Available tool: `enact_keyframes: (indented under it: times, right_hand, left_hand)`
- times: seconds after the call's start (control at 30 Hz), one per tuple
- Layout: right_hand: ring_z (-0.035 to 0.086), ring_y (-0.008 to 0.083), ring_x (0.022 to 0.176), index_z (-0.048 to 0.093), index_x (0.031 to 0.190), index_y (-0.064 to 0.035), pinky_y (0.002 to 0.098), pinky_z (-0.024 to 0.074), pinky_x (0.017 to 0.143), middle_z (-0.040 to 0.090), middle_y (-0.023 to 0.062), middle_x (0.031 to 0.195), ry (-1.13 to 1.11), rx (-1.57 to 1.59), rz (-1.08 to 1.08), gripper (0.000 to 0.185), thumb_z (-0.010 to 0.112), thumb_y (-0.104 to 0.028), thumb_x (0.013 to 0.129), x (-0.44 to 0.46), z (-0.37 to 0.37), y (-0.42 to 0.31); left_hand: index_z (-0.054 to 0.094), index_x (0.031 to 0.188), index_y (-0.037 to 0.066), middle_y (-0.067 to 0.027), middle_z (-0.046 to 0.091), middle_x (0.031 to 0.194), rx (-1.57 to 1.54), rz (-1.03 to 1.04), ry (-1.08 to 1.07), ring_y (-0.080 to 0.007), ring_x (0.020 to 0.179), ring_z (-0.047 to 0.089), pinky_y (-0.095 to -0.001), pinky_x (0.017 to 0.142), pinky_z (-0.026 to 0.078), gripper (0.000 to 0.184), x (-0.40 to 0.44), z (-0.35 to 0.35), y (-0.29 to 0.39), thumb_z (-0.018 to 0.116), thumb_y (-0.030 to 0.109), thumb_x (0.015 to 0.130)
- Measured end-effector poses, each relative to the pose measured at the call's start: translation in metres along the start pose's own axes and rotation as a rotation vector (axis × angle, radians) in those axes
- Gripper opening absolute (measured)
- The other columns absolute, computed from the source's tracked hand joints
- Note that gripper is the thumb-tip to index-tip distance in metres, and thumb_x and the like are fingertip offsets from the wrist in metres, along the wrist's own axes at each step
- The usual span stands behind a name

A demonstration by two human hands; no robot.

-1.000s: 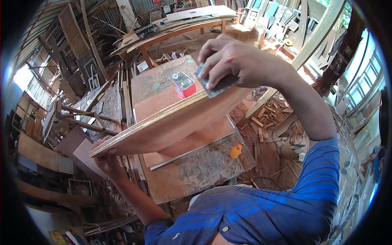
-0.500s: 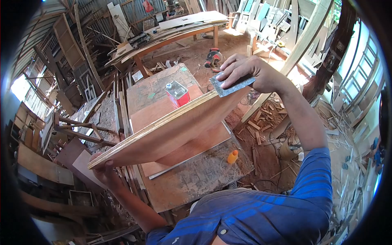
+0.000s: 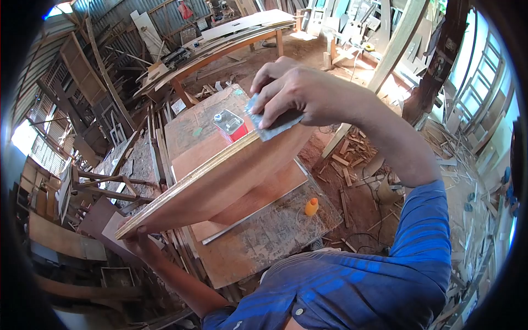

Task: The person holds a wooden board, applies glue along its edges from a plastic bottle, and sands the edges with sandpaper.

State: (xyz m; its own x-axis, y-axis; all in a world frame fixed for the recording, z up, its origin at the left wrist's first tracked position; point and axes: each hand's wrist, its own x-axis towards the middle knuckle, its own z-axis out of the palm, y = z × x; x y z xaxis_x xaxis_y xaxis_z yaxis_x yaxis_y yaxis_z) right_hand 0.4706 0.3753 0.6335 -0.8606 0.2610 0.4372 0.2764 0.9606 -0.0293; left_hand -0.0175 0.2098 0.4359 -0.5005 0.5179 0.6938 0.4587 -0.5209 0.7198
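A plywood board is held tilted on edge above the worktable, its pale layered edge facing up. Around the board's lower left corner, my left hand is closed, with its fingers partly hidden. My right hand grips a grey piece of sandpaper and presses it over the board's upper edge. Behind that edge stands a red and silver metal can, its lower part hidden by the board. Under the board, a reddish plywood sheet lies on the worktable.
The stained worktable carries an orange bottle near its right side. Farther back is a long bench stacked with boards. Wood scraps litter the floor at the right, beside a slanting post.
My right hand has slid the sandpaper left along the board's edge, toward the can. My left hand keeps its hold on the corner. The camera view has shifted slightly.
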Motion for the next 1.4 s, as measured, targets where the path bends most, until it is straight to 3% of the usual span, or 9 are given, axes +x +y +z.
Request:
enact_keyframes:
  times: [0.17, 0.3, 0.43, 0.47, 0.53, 0.73, 0.93, 1.03, 1.4]
  right_hand:
    - [0.058, 0.0257, 0.125, 0.085, 0.095, -0.0163, 0.0415, 0.0449, 0.109, 0.078, 0.0014, 0.113, -0.027, -0.12, 0.147, 0.026, 0.079, -0.003, 0.074, -0.031, -0.024, 0.017]
    - [0.059, 0.0241, 0.122, 0.084, 0.099, -0.0169, 0.0381, 0.0503, 0.106, 0.079, 0.0006, 0.112, 0.018, -0.101, 0.248, 0.037, 0.075, 0.01, 0.074, -0.057, -0.029, 0.039]
    - [0.062, 0.0225, 0.122, 0.085, 0.102, -0.0195, 0.0393, 0.0486, 0.11, 0.079, 0.0012, 0.113, 0.151, 0.247, 0.342, 0.038, 0.076, 0.007, 0.077, -0.076, -0.027, 0.04]
    - [0.061, 0.0259, 0.123, 0.085, 0.103, -0.0145, 0.0392, 0.048, 0.107, 0.079, 0.0058, 0.113, 0.141, 0.249, 0.34, 0.043, 0.077, 0.007, 0.067, -0.08, -0.023, 0.041]
    - [0.062, 0.0255, 0.123, 0.084, 0.104, -0.0145, 0.0397, 0.0476, 0.108, 0.079, 0.0053, 0.114, 0.147, 0.257, 0.403, 0.049, 0.072, 0.014, 0.066, -0.089, -0.014, 0.049]
    - [0.061, 0.0237, 0.124, 0.084, 0.102, -0.0184, 0.0374, 0.0476, 0.113, 0.078, 0.0013, 0.117, 0.173, 0.036, 0.535, 0.048, 0.068, 0.018, 0.076, -0.112, -0.027, 0.076]
    - [0.058, 0.0237, 0.13, 0.084, 0.103, -0.0245, 0.0401, 0.0448, 0.114, 0.076, -0.0016, 0.123, 0.202, -0.049, 0.337, 0.043, 0.071, 0.01, 0.079, -0.075, -0.031, 0.045]
    - [0.06, 0.0255, 0.126, 0.085, 0.099, -0.0183, 0.041, 0.0444, 0.111, 0.078, -0.0006, 0.116, 0.09, -0.053, 0.158, 0.037, 0.078, 0.004, 0.07, -0.052, -0.021, 0.026]
    - [0.058, 0.0236, 0.126, 0.085, 0.097, -0.0187, 0.0383, 0.0476, 0.109, 0.078, 0.0004, 0.113, 0.065, -0.144, 0.531, 0.035, 0.077, 0.007, 0.074, -0.109, -0.049, 0.061]
  left_hand:
    - [0.062, 0.115, 0.001, -0.004, 0.061, 0.107, 0.043, -0.016, 0.002, -0.0176, 0.101, 0.058, -0.0371, 0.094, 0.045, 0.066, -0.001, -0.003, -0.001, 0.086, 0.053, 0.081]
    - [0.062, 0.117, 0.001, -0.0045, 0.062, 0.108, 0.035, 0.0, 0.006, -0.0182, 0.102, 0.058, -0.0377, 0.095, 0.046, 0.069, -0.001, -0.006, -0.009, 0.087, 0.055, 0.08]
    - [0.062, 0.117, 0.001, -0.0052, 0.062, 0.109, 0.022, 0.011, 0.016, -0.0188, 0.102, 0.059, -0.0375, 0.094, 0.046, 0.071, 0.001, 0.0, -0.007, 0.087, 0.055, 0.08]
    - [0.062, 0.118, 0.001, -0.0053, 0.062, 0.109, 0.022, 0.008, 0.008, -0.0189, 0.103, 0.059, -0.0376, 0.095, 0.046, 0.071, 0.001, 0.0, -0.007, 0.087, 0.055, 0.08]
    - [0.061, 0.118, 0.0, -0.0056, 0.062, 0.11, 0.027, 0.004, -0.013, -0.0191, 0.104, 0.059, -0.0379, 0.096, 0.045, 0.072, 0.003, -0.004, -0.008, 0.087, 0.055, 0.079]
    - [0.06, 0.122, 0.0, -0.0068, 0.062, 0.113, 0.03, -0.021, -0.016, -0.0211, 0.108, 0.059, -0.0401, 0.1, 0.044, 0.073, 0.001, -0.012, -0.015, 0.087, 0.053, 0.079]
    - [0.058, 0.126, 0.0, -0.0086, 0.061, 0.118, 0.069, -0.023, -0.005, -0.0222, 0.111, 0.059, -0.0408, 0.102, 0.044, 0.075, 0.0, -0.02, -0.026, 0.087, 0.052, 0.081]
    - [0.058, 0.128, -0.001, -0.0095, 0.062, 0.119, 0.059, -0.063, 0.005, -0.023, 0.113, 0.059, -0.0413, 0.103, 0.044, 0.077, -0.002, -0.02, -0.025, 0.086, 0.053, 0.081]
    - [0.057, 0.129, -0.001, -0.0099, 0.062, 0.121, 0.102, -0.05, 0.002, -0.0237, 0.115, 0.059, -0.0416, 0.105, 0.043, 0.081, -0.003, -0.023, -0.028, 0.084, 0.058, 0.081]
